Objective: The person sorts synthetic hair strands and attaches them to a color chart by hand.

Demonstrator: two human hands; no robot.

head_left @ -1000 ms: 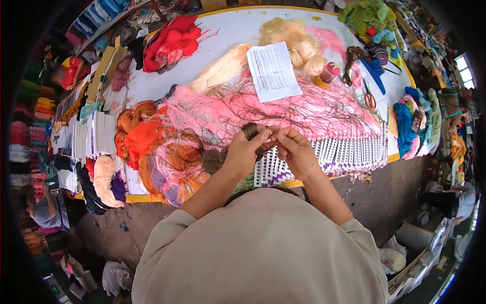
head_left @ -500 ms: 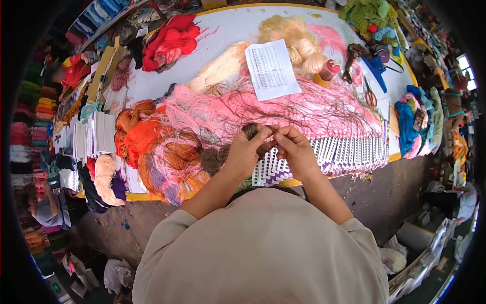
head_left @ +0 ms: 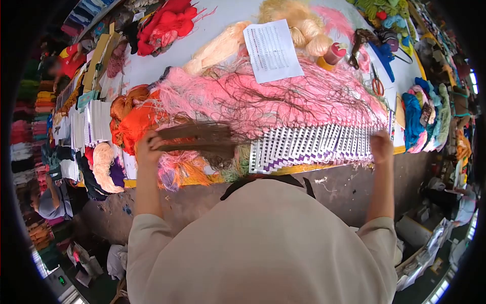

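Observation:
At the left, my left hand (head_left: 148, 147) is closed on one end of a brown yarn skein (head_left: 200, 136), which stretches rightward from it above the table's front edge. Far to the right, my right hand (head_left: 381, 147) is closed beside the end of a row of white punched cards (head_left: 311, 148). Thin brown strands seem to run from the skein across the cards to this hand, though its fingertips are blurred. Pink yarn (head_left: 304, 101) with loose brown threads over it fans out behind the cards.
Orange yarn (head_left: 135, 121) lies near my left hand. A printed sheet (head_left: 273, 50) rests on the pink yarn. Behind are a red-capped bottle (head_left: 333, 54), scissors (head_left: 377, 83) and red yarn (head_left: 164, 28). Blue yarn (head_left: 413, 116) sits at the right.
My hands were together at the middle, working on the brown yarn. Now they are wide apart, the left drawn left with the skein stretched out, the right moved to the far right.

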